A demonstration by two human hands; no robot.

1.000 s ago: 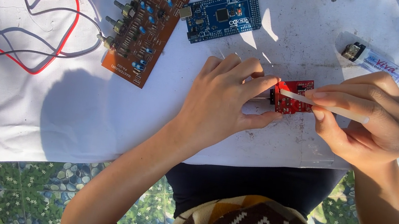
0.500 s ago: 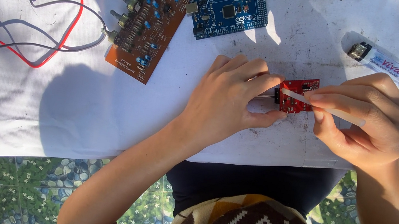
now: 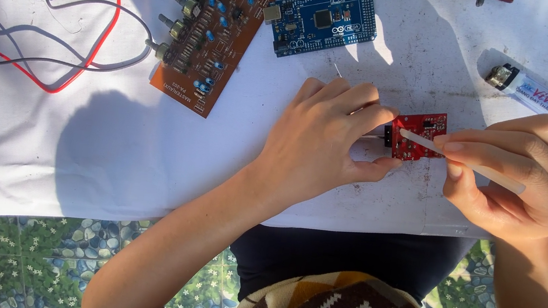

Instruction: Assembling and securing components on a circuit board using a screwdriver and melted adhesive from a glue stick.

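Red small circuit board on white table cover, pinched at left edge by left hand. Right hand clasps thin pale stick, tip on board face. Since half-second ago: hands, board, stick barely shifted; poking goes on. Blue microcontroller board and brown potentiometer board lie beyond, untouched.

Small red circuit board: flat on white-covered counter, black connector at left edge, pinched at left end by left hand. Thin pale stick: tip on board, slanting down-right, held in right hand.
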